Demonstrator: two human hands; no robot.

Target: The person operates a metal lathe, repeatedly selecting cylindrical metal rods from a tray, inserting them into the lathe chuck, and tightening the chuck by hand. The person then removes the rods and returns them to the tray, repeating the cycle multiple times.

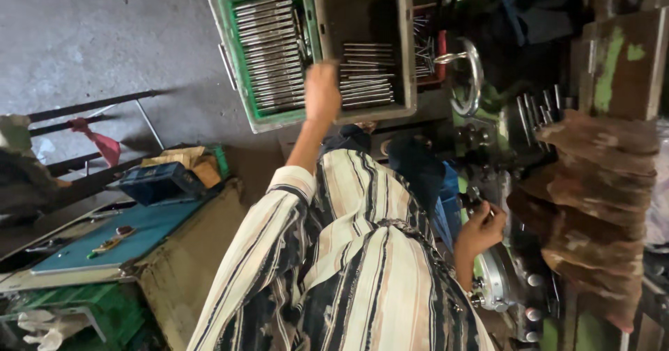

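My left hand (322, 89) reaches over the grey crate (408, 51)'s edge, fingers curled, grasp unclear, beside stacked metal rods (366, 79). My right hand (479, 229) is closed around a machine handle (471, 201). Green crate (233, 51) of rods sits just left.

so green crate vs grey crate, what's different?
The green crate is green plastic with a full row of metal rods; the grey crate is grey-brown and deeper, with rods only at its near end. The left hand reaches over the grey crate, not the green crate. Both sit side by side and hold similar rods.
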